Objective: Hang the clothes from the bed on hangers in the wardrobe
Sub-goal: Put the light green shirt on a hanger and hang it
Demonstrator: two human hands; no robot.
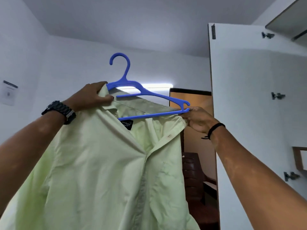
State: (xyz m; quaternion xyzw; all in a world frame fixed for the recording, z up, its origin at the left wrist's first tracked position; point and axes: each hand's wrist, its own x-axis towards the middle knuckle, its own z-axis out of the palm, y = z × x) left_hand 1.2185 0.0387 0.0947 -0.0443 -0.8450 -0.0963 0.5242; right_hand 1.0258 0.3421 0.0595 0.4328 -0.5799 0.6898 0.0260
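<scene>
Both arms raised; left hand [93, 95] pinching green shirt [103, 163] collar over blue hanger [142, 95] end; right hand [197, 120] pinching opposite shoulder by hanger tip

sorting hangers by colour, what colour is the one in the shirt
Blue: the hanger shows clearly in the head view.

Blue hanger [132, 90] carrying pale green shirt [103, 163], left shoulder on, right shoulder off
</scene>
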